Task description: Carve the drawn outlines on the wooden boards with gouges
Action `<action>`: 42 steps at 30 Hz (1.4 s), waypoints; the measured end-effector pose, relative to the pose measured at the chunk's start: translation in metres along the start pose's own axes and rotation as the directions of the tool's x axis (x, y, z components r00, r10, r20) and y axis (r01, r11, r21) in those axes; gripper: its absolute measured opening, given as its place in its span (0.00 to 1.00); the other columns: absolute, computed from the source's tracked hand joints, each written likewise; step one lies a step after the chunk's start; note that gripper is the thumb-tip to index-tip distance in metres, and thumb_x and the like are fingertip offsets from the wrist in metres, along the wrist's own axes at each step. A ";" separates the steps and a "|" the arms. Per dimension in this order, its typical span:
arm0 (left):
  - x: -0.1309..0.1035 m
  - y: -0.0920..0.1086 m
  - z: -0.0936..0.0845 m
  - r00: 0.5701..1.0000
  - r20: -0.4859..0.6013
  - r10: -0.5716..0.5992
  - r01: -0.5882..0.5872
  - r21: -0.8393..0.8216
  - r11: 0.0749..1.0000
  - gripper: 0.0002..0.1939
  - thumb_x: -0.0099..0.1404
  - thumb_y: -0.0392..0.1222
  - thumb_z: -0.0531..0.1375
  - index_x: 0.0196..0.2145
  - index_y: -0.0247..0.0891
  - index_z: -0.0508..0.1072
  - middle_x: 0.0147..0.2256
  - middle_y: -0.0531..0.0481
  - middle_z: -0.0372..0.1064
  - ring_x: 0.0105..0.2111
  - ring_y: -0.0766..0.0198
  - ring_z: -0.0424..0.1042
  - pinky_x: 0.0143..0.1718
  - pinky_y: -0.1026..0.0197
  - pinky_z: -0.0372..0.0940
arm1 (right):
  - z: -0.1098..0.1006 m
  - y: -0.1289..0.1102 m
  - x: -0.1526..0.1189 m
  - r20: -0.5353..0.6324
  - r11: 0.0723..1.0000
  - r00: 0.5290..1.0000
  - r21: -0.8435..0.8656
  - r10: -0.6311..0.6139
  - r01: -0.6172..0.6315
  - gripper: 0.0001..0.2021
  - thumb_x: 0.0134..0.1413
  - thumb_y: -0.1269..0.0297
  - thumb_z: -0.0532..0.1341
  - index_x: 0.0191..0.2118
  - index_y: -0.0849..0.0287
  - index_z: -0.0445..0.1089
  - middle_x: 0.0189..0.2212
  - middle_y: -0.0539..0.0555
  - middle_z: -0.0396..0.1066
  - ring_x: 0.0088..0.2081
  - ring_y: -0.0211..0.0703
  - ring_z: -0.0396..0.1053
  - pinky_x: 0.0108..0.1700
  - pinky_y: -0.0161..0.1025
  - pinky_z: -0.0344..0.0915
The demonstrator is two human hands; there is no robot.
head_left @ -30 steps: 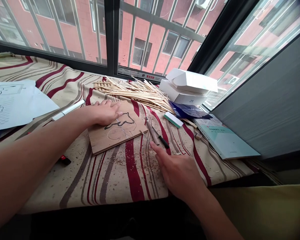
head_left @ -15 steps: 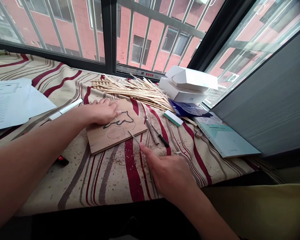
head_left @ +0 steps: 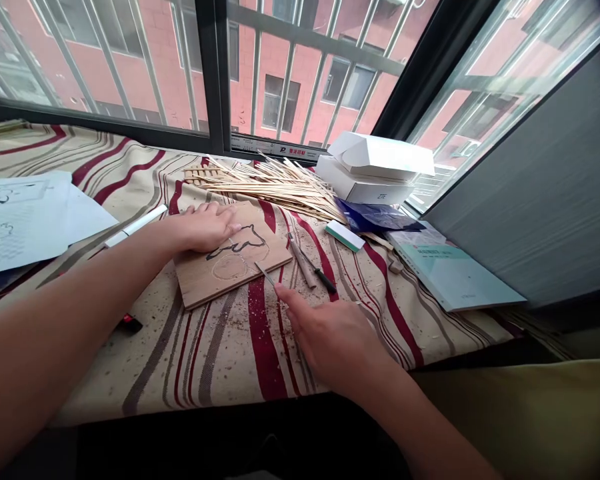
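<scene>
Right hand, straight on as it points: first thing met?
Likely the wooden board, at its near edge. The thin tool in the right hand overlaps it in view; depth and contact are unclear.

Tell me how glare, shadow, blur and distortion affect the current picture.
Head view: daylight from the window blows out the top of the white box; dark shadow hides what lies below the cloth's near edge; the wide lens leans the window frame; the board looks fairly sharp, its faint lines soft.
</scene>
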State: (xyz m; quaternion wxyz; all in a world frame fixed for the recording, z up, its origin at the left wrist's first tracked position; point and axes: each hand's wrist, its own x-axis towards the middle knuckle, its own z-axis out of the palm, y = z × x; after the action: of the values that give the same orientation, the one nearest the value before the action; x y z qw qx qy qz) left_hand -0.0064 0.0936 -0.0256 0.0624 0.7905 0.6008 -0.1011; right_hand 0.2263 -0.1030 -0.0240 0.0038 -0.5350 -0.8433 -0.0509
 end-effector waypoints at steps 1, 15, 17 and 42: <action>0.001 -0.001 0.001 1.000 -0.008 -0.004 0.004 -0.001 1.000 0.38 0.77 0.60 0.35 0.76 0.38 0.38 0.74 0.28 0.37 0.75 0.38 0.39 0.73 0.38 0.39 | -0.004 0.003 0.003 0.030 1.000 1.000 0.005 -0.010 0.009 0.26 0.68 0.68 0.51 0.69 0.54 0.64 0.23 0.52 0.77 0.24 0.48 0.75 0.28 0.42 0.40; 0.015 -0.022 0.005 0.979 -0.196 -0.063 0.074 0.046 0.996 0.37 0.75 0.56 0.38 0.72 0.31 0.55 0.67 0.30 0.56 0.67 0.40 0.58 0.67 0.44 0.55 | -0.064 0.049 0.071 0.198 0.932 0.914 0.002 -0.355 0.362 0.14 0.67 0.66 0.52 0.52 0.56 0.70 0.28 0.54 0.74 0.26 0.41 0.60 0.29 0.39 0.42; 0.013 -0.025 0.005 0.973 -0.227 -0.045 0.065 0.081 0.995 0.36 0.75 0.56 0.40 0.70 0.30 0.59 0.65 0.30 0.60 0.65 0.41 0.61 0.66 0.45 0.56 | -0.065 0.051 0.073 0.199 0.920 0.902 -0.003 -0.383 0.391 0.13 0.67 0.67 0.52 0.50 0.57 0.71 0.28 0.54 0.74 0.26 0.39 0.59 0.30 0.39 0.42; 0.008 -0.029 0.007 0.988 -0.084 -0.126 0.121 -0.071 0.990 0.42 0.73 0.67 0.40 0.76 0.43 0.42 0.74 0.32 0.40 0.74 0.38 0.43 0.70 0.36 0.45 | 0.006 0.046 0.067 0.107 0.859 0.875 -0.167 -0.473 0.485 0.35 0.58 0.73 0.54 0.72 0.69 0.56 0.24 0.54 0.75 0.20 0.41 0.65 0.24 0.41 0.38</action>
State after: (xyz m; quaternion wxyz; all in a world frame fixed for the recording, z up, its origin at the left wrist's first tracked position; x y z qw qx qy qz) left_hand -0.0327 0.1071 -0.0335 0.0554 0.7530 0.6538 -0.0501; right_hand 0.2396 -0.0226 -0.0220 -0.0859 -0.3079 -0.9408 -0.1130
